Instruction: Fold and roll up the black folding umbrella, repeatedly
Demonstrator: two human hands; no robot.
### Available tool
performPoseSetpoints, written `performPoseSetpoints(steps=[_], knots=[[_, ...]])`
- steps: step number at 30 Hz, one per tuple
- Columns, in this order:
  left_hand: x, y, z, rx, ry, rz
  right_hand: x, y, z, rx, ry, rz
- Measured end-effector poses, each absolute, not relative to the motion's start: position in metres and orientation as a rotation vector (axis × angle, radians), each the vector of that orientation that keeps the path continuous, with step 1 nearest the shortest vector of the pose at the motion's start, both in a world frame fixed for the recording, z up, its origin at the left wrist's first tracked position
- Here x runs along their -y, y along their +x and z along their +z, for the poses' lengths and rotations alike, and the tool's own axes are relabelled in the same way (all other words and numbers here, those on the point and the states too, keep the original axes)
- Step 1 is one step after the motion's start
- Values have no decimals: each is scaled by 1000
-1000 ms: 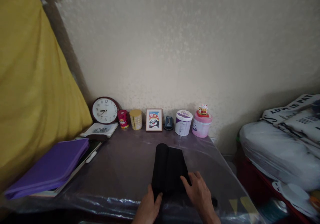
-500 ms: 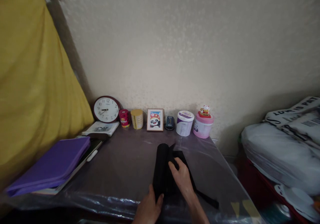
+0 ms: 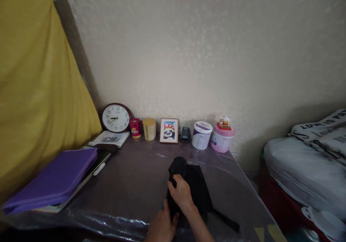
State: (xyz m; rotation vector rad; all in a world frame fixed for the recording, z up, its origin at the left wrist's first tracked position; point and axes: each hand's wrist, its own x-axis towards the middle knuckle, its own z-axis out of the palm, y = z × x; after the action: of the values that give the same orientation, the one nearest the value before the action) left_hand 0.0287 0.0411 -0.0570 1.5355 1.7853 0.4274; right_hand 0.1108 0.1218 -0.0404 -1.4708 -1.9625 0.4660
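A folded black cloth [image 3: 197, 189] lies on the plastic-covered table [image 3: 135, 184] in front of me. One long edge of it is rolled up on the left, and a thin black strap [image 3: 227, 221] trails off toward the right. My right hand [image 3: 180, 193] lies across the roll with its fingers curled over it. At the near end of the roll, my left hand [image 3: 162, 225] presses on the cloth, thumb up against it.
A purple folder [image 3: 54, 180] rests on books at the left. Along the wall stand a clock [image 3: 116, 117], two small tins, a panda picture frame [image 3: 169, 130], a white tub [image 3: 201, 135] and a pink tub [image 3: 222, 138]. Wrapped bedding [image 3: 305, 162] is piled at the right.
My right hand has moved from the cloth's right near corner up and leftward onto the rolled edge. The cloth's right part now lies flatter, and the strap shows. The left hand has stayed put.
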Motion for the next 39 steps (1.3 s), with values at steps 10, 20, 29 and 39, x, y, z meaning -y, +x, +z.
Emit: performPoseSetpoints(steps=[10, 20, 29, 39], knots=[[-27, 12, -48, -1795, 1877, 599, -118, 108, -34, 2115, -1505, 494], [-43, 22, -66, -1694, 2424, 674, -126, 118, -15, 2290, -1289, 861], [-50, 23, -95, -1811, 2309, 460, -120, 139, -27, 2244, -964, 663], [-51, 38, -78, -1959, 1963, 203, -176, 143, -46, 2364, -1137, 338]])
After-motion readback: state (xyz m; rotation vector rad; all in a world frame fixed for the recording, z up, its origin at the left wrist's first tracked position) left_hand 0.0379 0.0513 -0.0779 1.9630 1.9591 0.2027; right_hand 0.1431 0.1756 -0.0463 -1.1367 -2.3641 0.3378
